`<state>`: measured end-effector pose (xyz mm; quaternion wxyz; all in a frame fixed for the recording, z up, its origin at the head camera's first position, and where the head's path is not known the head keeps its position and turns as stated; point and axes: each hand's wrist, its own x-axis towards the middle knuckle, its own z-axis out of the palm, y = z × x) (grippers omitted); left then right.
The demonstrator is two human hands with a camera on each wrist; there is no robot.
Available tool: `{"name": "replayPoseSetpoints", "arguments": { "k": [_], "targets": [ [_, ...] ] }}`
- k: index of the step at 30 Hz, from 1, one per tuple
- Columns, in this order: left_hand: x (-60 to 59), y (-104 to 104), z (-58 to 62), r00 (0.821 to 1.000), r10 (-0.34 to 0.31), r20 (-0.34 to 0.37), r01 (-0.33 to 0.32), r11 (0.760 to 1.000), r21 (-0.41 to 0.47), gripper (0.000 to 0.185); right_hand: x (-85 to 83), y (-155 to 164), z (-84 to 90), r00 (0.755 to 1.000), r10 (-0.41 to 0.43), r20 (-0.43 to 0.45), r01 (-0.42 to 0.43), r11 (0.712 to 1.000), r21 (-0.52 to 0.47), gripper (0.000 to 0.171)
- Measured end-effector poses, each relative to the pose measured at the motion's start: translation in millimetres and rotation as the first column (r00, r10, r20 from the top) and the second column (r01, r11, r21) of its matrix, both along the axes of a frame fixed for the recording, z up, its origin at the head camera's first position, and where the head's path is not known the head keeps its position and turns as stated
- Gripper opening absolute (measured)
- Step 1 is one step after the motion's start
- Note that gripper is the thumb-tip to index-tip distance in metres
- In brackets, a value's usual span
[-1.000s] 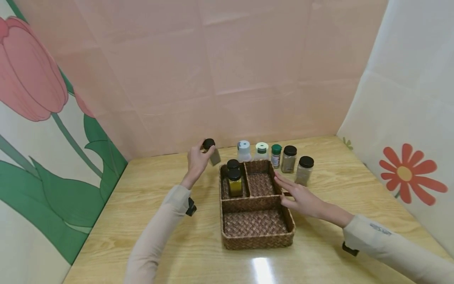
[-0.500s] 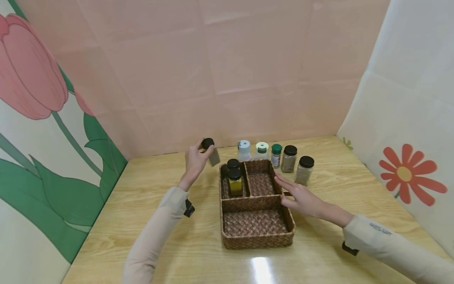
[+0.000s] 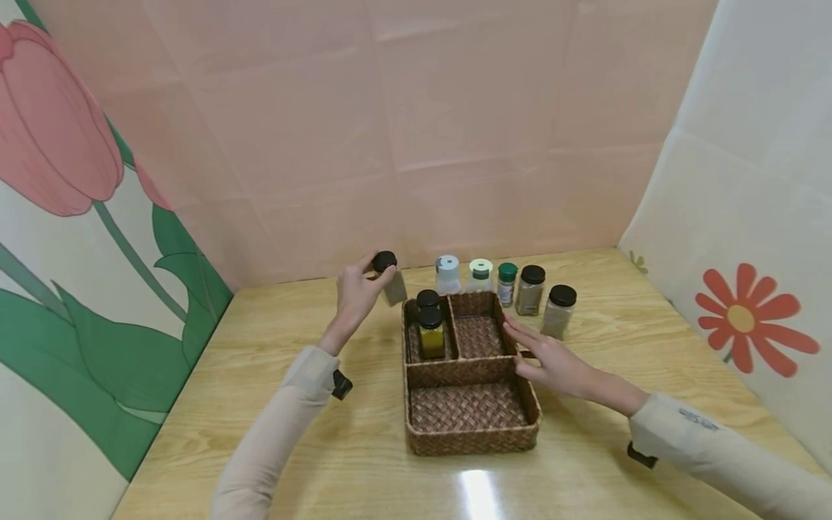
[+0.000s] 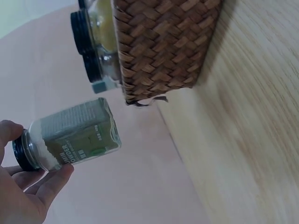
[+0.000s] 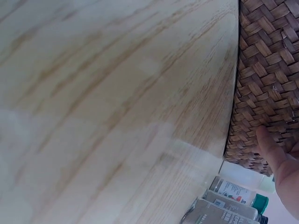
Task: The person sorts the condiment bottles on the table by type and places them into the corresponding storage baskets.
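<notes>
- Left hand [image 3: 357,296] pinches a small spice jar [image 3: 392,283] by its black cap [image 3: 384,261], fingers curled round the cap; jar is off the tabletop [image 3: 273,375], just left of the back left corner of the wicker basket [image 3: 472,442].
- The left wrist view shows the jar [image 4: 74,134] tilted, with grey powder inside, a label on its side and nothing under it; cap [image 4: 21,154] sits between thumb and fingers of the hand [image 4: 23,196].
- Right hand [image 3: 546,361] lies flat against the basket's right wall, fingers straight and relaxed, holding nothing; in the right wrist view a fingertip [image 5: 268,147] touches the weave [image 5: 266,70].
- Back left compartment holds two jars already: a yellow-filled one [image 3: 431,334] in front, another black-capped one [image 3: 427,299] behind. Back right compartment [image 3: 479,336] and front compartment [image 3: 466,408] hold none.
- Doing it well, my call: keep the cap pinch firm, straighten the jar before lowering, clear the rim, don't knock the two seated jars. The right hand bracing the wall should stop the basket sliding.
- Risk: a cap-only hold lets the body swing; a tilted base could catch the weave.
- Left forearm reaches forward, wrist raised, hand above rim height. Right forearm rests low, angled in from the right.
- Five more jars stand in a row behind and right of the basket: white [image 3: 447,275], pale-capped [image 3: 480,274], green-capped [image 3: 507,283], two black-capped [image 3: 531,289] [image 3: 560,311].
</notes>
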<state>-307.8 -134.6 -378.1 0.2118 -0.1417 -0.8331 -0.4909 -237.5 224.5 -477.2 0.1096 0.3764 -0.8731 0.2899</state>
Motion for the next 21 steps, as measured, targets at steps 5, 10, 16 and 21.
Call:
{"name": "replayPoseSetpoints", "arguments": {
  "k": [5,10,16,21],
  "targets": [
    [6.7,2,5.7,1.000,-0.024,-0.014,0.024,0.999,-0.031,0.056,-0.1,0,-0.5,1.000,0.002,-0.012,-0.002,1.000,0.000,0.060],
    [10.8,2,7.5,1.000,-0.029,-0.011,0.028,0.999,-0.044,0.056,0.5,0,-0.8,1.000,-0.005,-0.008,0.005,1.000,0.000,0.061],
    [16.9,1,12.7,0.999,-0.031,-0.016,0.031,0.999,-0.035,0.056,1.4,0,0.5,1.000,-0.008,0.002,0.008,1.000,0.001,0.061],
    [21.0,0,15.8,0.999,-0.048,-0.022,0.048,0.999,0.009,0.053,0.7,0,-0.6,1.000,-0.003,-0.027,0.003,1.000,-0.004,0.060]
  ]
}}
